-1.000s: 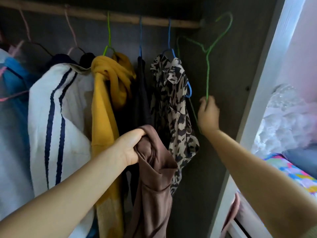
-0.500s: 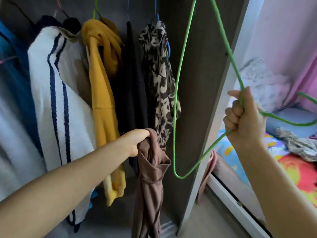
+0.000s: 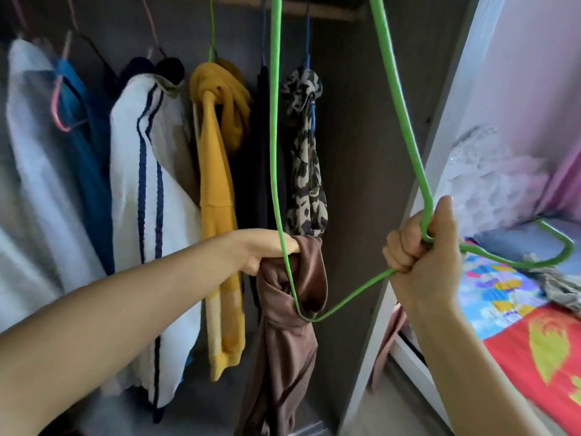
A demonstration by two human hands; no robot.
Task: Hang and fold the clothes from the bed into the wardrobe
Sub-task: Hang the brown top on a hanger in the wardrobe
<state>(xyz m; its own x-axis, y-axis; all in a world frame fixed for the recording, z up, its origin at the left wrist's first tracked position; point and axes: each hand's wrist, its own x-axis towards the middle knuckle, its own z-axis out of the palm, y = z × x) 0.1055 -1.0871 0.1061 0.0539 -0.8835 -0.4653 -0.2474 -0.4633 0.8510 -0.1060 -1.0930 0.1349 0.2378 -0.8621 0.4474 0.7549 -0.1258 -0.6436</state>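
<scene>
Dark wardrobe (image 3: 355, 127) panels fill the background, with a wooden rail (image 3: 314, 14) across the top and a row of hung clothes below it: a white garment (image 3: 37, 171), a blue one (image 3: 85, 127), a white top with navy stripes (image 3: 147, 190), a yellow top (image 3: 217, 184), a black garment (image 3: 261, 146) and a leopard-print blouse (image 3: 306, 158). To the right, past the white wardrobe frame (image 3: 440, 146), lies the bed (image 3: 509, 309) with its bright patterned cover and a grey crumpled cloth (image 3: 562, 287) on it.

Left hand (image 3: 267, 253): fingers curled round the bunched top of a brown garment (image 3: 283, 341), which hangs straight down in front of the open wardrobe. The grip matches that of half a second ago.

Right hand (image 3: 421, 256): closed in a fist round the neck of a green hanger (image 3: 276, 152), with the hook end pointing right toward the bed.

Changes from the earlier frame:
- The hanger was clear of the brown garment, its lower corner hanging to the right of the fabric. Now that corner lies across the front of the garment (whether wire touches fabric cannot be told), just below the left hand.
- One long side of the hanger now crosses over the left hand's knuckles.
- The right hand sits slightly lower and closer to the left.
- The wardrobe rail has come back into view at the top edge.
</scene>
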